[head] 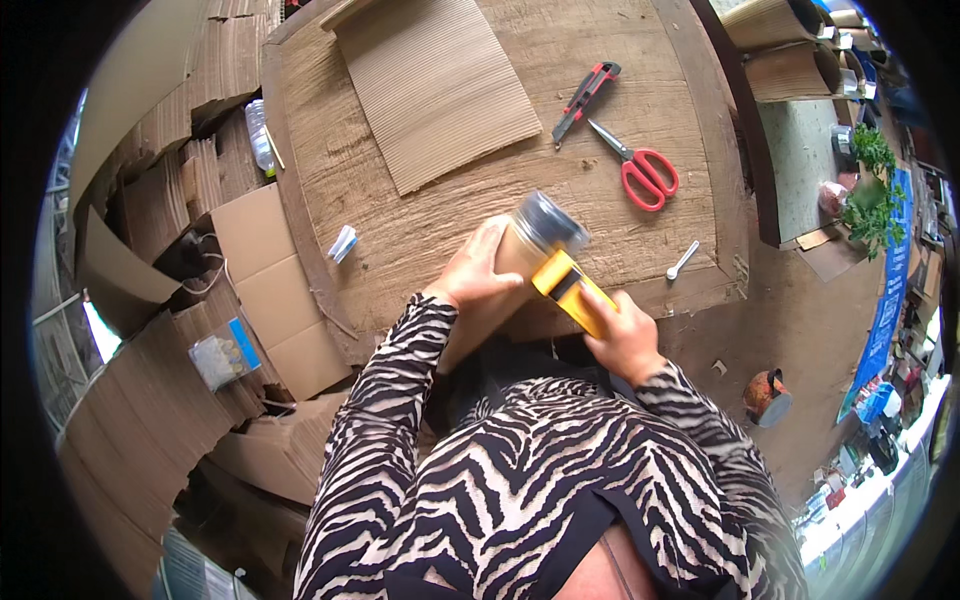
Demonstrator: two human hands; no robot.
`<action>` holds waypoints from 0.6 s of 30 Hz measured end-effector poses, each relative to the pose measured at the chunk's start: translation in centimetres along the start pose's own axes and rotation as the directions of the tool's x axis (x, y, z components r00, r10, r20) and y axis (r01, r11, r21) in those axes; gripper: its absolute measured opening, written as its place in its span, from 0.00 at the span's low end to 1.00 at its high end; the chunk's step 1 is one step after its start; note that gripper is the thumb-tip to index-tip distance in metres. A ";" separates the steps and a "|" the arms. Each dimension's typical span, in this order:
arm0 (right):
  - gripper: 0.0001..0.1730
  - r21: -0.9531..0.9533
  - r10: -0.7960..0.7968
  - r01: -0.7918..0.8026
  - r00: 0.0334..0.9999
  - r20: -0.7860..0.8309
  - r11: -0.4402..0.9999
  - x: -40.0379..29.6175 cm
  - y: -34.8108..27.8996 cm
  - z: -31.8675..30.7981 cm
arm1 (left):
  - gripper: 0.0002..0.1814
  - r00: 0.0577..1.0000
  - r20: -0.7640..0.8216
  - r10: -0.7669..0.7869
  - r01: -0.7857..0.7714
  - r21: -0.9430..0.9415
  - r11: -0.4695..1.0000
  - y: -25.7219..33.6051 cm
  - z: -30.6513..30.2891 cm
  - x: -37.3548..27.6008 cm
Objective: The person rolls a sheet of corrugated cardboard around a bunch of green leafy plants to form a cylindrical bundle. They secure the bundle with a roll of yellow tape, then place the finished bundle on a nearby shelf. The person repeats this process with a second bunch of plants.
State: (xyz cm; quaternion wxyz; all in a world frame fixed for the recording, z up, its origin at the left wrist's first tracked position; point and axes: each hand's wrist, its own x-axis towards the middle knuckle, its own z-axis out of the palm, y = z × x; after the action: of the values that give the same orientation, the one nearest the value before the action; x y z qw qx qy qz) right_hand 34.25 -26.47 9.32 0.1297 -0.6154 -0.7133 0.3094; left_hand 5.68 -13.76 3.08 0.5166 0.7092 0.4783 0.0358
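My left hand (480, 262) is closed around a brown cardboard tube (480, 322) near its far end. A dark, shiny cylinder end (551, 221), blurred by motion, shows at the tube's far opening. My right hand (622, 334) grips a yellow hand tool (570, 292) with a black inset. The tool's front end is against or just beside the tube's rim; blur hides whether they touch. Before me on the wooden table (450, 225) lie a sheet of corrugated cardboard (442, 90), a red-and-black utility knife (586, 103) and red-handled scissors (641, 169).
A white plastic spoon (682, 260) and a small white-and-blue packet (343, 244) lie on the table. Stacked cardboard (157, 390) and a plastic bottle (260, 135) flank its left side. Several cardboard tubes (787, 71) lie at upper right. A mug-like container (767, 399) stands right on the floor.
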 end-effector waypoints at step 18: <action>0.43 -0.120 -0.056 0.060 0.998 0.040 0.991 3.4 2.8 1.1 | 0.56 0.984 -0.048 -0.173 0.169 -0.073 0.983 -4.5 -4.9 4.3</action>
State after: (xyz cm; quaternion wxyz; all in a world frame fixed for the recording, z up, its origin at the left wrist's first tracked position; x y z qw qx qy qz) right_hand 35.11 -23.39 6.14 0.0883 -0.5953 -0.7506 0.2728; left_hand 2.46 -7.22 0.01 0.5287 0.6461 0.5499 0.0271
